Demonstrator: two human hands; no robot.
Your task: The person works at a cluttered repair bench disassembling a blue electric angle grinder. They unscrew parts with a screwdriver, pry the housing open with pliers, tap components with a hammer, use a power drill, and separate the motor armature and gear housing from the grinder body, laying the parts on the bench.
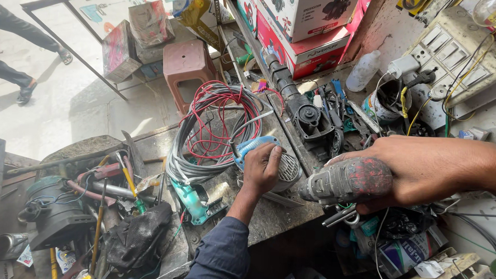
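You are steadying a power tool for work on it: your left hand [260, 168] presses down on the blue-handled tool [269, 159] on the surface [281, 212], fingers curled over its grille. Your right hand [423, 165] clasps a worn grey drill body [345, 181] just beside it, forearm level. Judging by this, the next move needs both grips firm.

Hands in view: 2, a left hand [262, 168] and a right hand [417, 167]. Power tool with red-speckled grey body [346, 181], right of centre: 1. Coil of grey and red wire [218, 127], centre: 1. Pink plastic stool [185, 66], upper centre: 1. White plastic bottle [363, 71], upper right: 1. Stacked tool cartons [304, 31], top: 2 at least. Switchboard panel [460, 56], upper right: 1.
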